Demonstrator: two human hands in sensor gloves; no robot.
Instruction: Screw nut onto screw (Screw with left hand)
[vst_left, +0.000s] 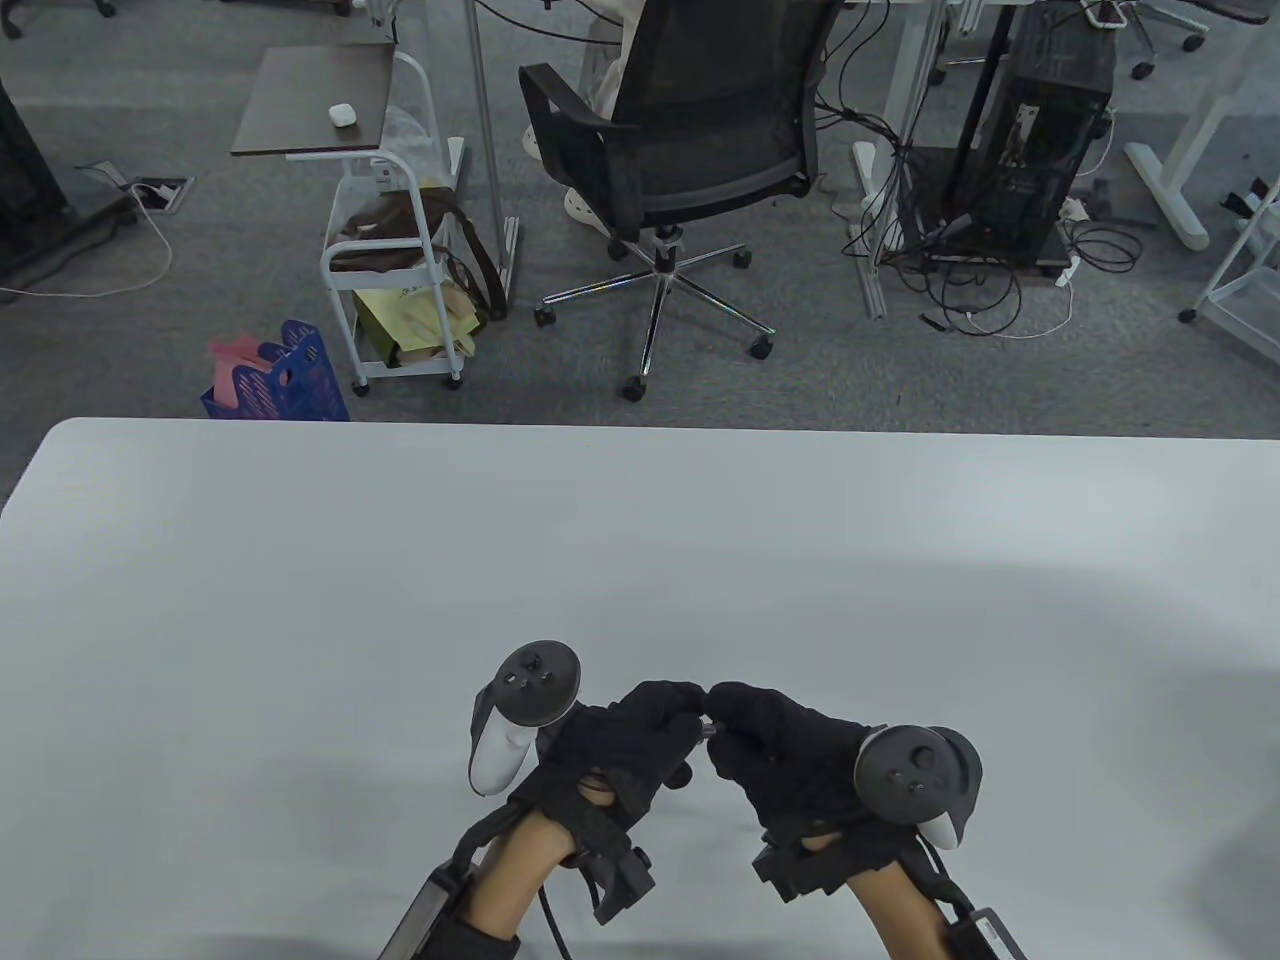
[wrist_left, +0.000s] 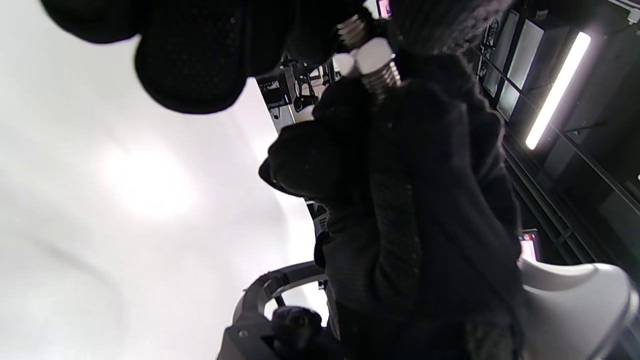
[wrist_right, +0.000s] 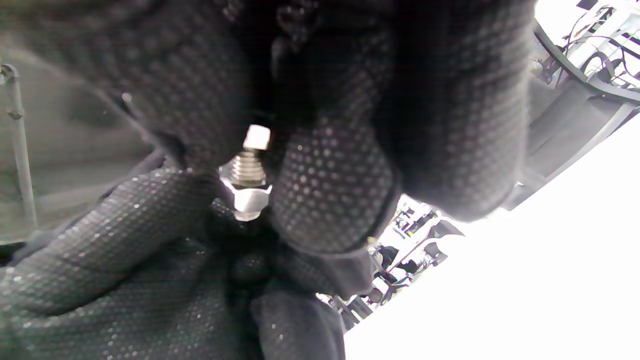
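Observation:
My two gloved hands meet low over the near middle of the white table (vst_left: 400, 560). Between their fingertips is a small metal screw (vst_left: 707, 727). In the left wrist view a hex nut (wrist_left: 372, 54) sits on the threaded shaft (wrist_left: 382, 80), with thread showing on both sides. My left hand (vst_left: 685, 705) pinches at the nut end. My right hand (vst_left: 725, 705) grips the screw's shaft. The right wrist view shows the nut (wrist_right: 247, 200) against the left fingers (wrist_right: 125, 235), and bare thread (wrist_right: 247, 167) running up between the right fingers (wrist_right: 330, 190). The screw's head is hidden.
Beyond the table's far edge stand a black office chair (vst_left: 690, 130), a white trolley with bags (vst_left: 390, 250) and a blue basket (vst_left: 285, 385) on the grey floor. Cables and a computer tower (vst_left: 1040, 150) are at the back right.

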